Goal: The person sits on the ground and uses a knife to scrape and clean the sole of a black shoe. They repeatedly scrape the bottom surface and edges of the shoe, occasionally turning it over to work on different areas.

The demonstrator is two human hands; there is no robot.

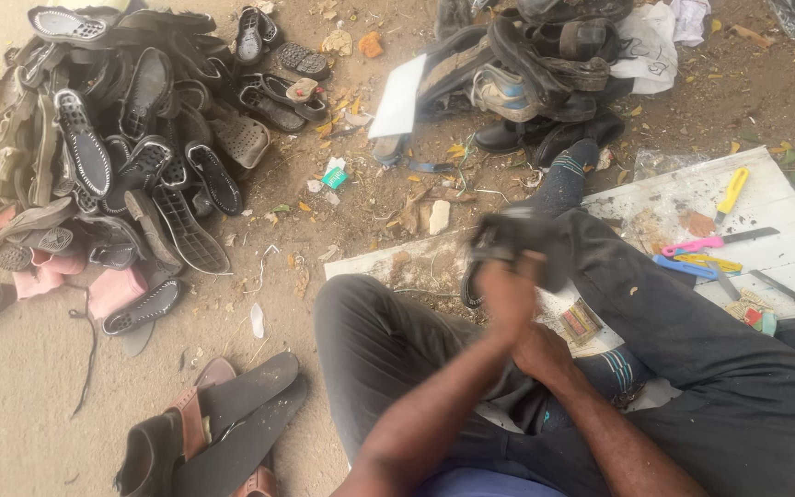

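A dark shoe (517,241) is being held up over the lap, above the near-left edge of the white board (784,207) that is lying on the dirt ground (29,405). The shoe is blurred, so little can be told beyond its black, worn look and what is probably a curved strap or sole edge hanging at its lower left. The left hand (506,296) is being closed around the underside of the shoe, fingers wrapped on it. The right hand (545,354) is being kept just below and behind the left, touching its wrist; whether its fingers are clenched or loose cannot be told, since they are hidden.

Dark trousers and a dark sock (558,179) are being worn, the foot stretched toward the far edge of the board. On the board's right part, a yellow-handled tool (731,191), a pink-handled knife (715,241) and a blue tool (685,267) are lying near one another. A large heap of dark soles and sandals (112,147) is piled at the far left of the ground, a second heap of shoes (545,64) at the far middle. Brown sandals with loose soles (223,423) are lying near the left knee.
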